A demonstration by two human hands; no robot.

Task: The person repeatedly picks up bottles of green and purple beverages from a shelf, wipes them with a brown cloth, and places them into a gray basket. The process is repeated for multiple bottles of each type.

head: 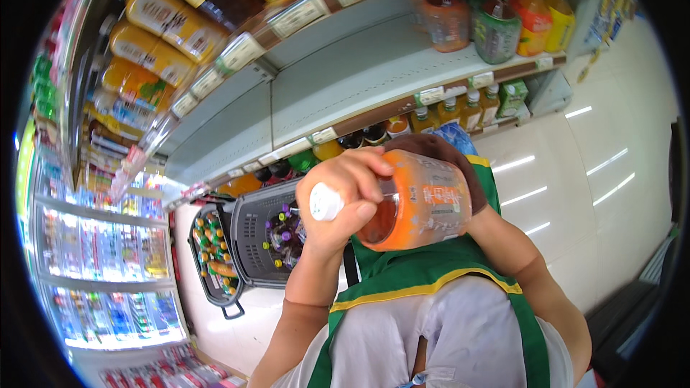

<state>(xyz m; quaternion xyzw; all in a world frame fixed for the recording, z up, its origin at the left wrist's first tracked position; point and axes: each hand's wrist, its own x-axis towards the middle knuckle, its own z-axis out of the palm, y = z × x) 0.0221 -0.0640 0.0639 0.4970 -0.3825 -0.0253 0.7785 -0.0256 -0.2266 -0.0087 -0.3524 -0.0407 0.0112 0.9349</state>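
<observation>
My left hand [345, 188] is closed round the neck of a large drink bottle [431, 199] with a white cap and an orange printed label. The bottle lies tilted on its side in front of my green apron [426, 269], its cap to the left and its base to the right. A brown cloth [458, 161] wraps the far side and base of the bottle. At the bottle's base, my right hand [477, 218] holds the cloth against it; its fingers are hidden by cloth and bottle.
Before me stands a shelf [345, 81] with big juice bottles [498, 27] at its right end and others on the levels above and below. Left of me, on the floor, are a grey basket [259, 226] of bottles and a smaller dark basket [210, 291]. Glass-door coolers [108, 248] stand beyond.
</observation>
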